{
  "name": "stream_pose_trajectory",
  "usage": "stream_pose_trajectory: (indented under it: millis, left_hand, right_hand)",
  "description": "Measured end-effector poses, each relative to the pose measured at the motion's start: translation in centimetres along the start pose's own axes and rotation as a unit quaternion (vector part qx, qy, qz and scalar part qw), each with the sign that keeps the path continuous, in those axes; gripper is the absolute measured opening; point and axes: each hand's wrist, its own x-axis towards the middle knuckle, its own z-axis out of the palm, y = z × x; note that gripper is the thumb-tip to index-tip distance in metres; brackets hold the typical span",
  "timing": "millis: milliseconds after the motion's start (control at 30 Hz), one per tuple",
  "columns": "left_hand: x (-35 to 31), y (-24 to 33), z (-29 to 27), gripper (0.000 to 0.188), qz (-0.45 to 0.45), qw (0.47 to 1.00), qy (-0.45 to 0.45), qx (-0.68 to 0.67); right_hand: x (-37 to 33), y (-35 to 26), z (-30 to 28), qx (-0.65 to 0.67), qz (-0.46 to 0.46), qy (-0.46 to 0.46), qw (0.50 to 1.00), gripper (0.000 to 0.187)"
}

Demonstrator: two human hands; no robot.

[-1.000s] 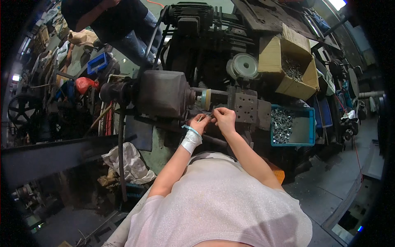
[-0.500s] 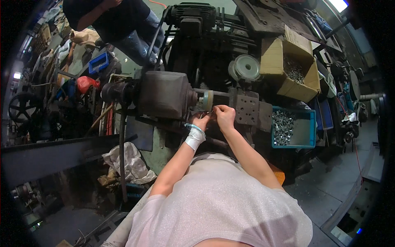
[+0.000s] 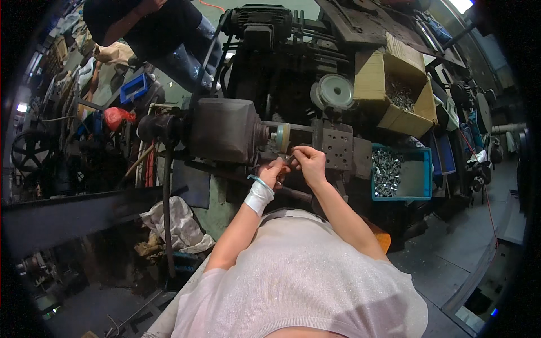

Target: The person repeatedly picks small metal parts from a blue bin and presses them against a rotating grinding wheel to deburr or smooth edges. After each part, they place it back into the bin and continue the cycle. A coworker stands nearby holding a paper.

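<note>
We see the left hand [image 3: 272,171] and the right hand [image 3: 311,164] meeting at a small piece [image 3: 288,160], just beside the pale round wheel [image 3: 283,138], which is at 12 o'clock from it. The left hand comes to the piece from 8 o'clock and the right hand from 3 o'clock. The fingers of both look clamped on it, though we cannot tell its kind or where each fingertip touches.

At 10 o'clock we find the grey machine housing [image 3: 224,129], and well apart at 3 o'clock the blue tray [image 3: 414,176], with shiny metal parts [image 3: 386,176] in it.

The step in hand, we judge, is the careful two-handed positioning of this piece close to the wheel. The next move calls, in our opinion, for a steady pinch and for fingertips kept clear of the wheel.
</note>
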Motion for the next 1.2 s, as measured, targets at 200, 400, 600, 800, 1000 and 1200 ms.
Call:
stream_pose_trajectory:
  millis: [200, 400, 600, 800, 1000, 1200]
  left_hand:
    - [0.2, -0.2, -0.3, 0.019, -0.046, 0.990, -0.092, -0.099]
    - [0.2, 0.5, 0.3, 0.019, 0.038, 0.993, 0.021, 0.110]
    - [2.5, -0.7, 0.1, 0.018, 0.129, 0.982, 0.032, 0.134]
    - [3.7, -1.8, 0.5, 0.015, 0.148, 0.984, 0.072, 0.073]
    - [4.1, -2.1, 0.6, 0.014, 0.150, 0.981, 0.094, 0.077]
    - [3.4, -1.4, 1.0, 0.013, 0.162, 0.983, 0.060, 0.055]
  right_hand:
    - [-0.7, 0.8, -0.5, 0.022, -0.043, -0.039, 0.998, 0.012]
    - [-0.3, 1.1, -0.2, 0.028, 0.033, -0.018, 0.999, 0.015]
    - [1.0, 1.6, 0.2, -0.070, 0.017, 0.018, 0.997, 0.015]
    - [2.3, 3.0, 0.4, -0.089, -0.035, 0.049, 0.994, 0.015]
    - [2.6, 3.8, 0.6, -0.081, -0.035, 0.057, 0.995, 0.016]
    - [2.5, 3.4, 0.6, -0.057, -0.031, 0.048, 0.997, 0.012]
